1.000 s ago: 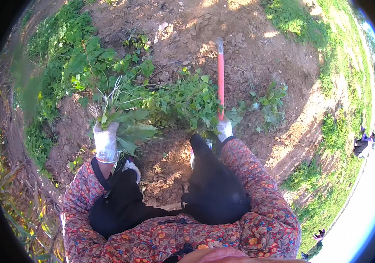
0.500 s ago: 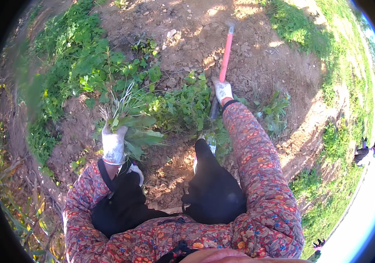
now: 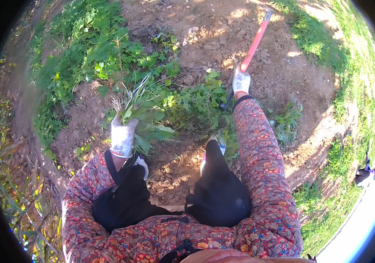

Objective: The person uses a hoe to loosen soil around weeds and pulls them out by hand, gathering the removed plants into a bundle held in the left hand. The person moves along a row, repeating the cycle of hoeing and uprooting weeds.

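Observation:
In a white work glove, my left hand [image 3: 123, 136] is closed round a bunch of pulled weeds [image 3: 146, 125], with pale roots or stems pointing up and broad leaves hanging to the right. My right hand [image 3: 241, 82], gloved too, grips a red-handled tool [image 3: 256, 46]. Its red shaft slants away to the upper right and ends in a grey tip. A dark, blade-like part [image 3: 227, 100] shows beside my right wrist; the tool's exact kind is unclear. Low green plants [image 3: 198, 103] grow between my two hands.
Thick leafy weeds [image 3: 86, 48] spread over the left side. Brown cloddy soil [image 3: 209, 33] lies ahead, with a leafy clump [image 3: 287, 122] right of my forearm. My black-trousered knees [image 3: 220, 193] are close below. A distant person [image 3: 364, 174] is at the far right, by the grass [image 3: 328, 215].
My right hand has shifted right and slightly up, and the tool's shaft leans more to the right. My left hand keeps the weeds; the whole view has shifted a little.

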The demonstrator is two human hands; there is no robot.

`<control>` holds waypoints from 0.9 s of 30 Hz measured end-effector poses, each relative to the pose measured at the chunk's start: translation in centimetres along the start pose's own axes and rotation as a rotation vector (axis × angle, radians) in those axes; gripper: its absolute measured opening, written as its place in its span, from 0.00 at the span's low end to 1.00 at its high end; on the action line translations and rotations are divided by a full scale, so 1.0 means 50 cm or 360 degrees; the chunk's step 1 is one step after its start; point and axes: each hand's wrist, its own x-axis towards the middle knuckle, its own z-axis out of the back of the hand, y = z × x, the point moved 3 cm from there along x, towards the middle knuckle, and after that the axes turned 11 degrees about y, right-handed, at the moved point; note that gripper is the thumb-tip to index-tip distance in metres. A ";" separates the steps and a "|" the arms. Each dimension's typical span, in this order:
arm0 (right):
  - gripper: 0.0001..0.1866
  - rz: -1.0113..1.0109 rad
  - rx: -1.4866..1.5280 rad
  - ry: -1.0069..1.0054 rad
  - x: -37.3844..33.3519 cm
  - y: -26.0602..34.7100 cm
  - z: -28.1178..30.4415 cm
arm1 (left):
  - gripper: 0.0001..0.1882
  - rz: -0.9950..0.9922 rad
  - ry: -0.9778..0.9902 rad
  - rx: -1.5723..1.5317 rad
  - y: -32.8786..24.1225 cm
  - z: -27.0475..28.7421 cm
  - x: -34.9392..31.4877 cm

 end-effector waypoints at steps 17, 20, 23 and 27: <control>0.18 0.0351 -0.0811 0.0377 -0.110 0.024 -0.097 | 0.23 0.0016 -0.0105 0.0087 0.022 0.076 -0.017; 0.22 0.0168 -0.0564 0.0360 -0.035 0.100 -0.208 | 0.23 0.0046 -0.0100 0.0074 0.029 0.079 -0.023; 0.23 -0.0327 -0.0762 0.0467 -0.047 0.069 -0.229 | 0.24 0.0103 -0.0149 0.0103 0.009 0.055 -0.029; 0.28 -0.0311 -0.0731 0.0776 -0.181 0.016 -0.115 | 0.23 0.0048 -0.0207 0.0000 0.007 0.063 -0.036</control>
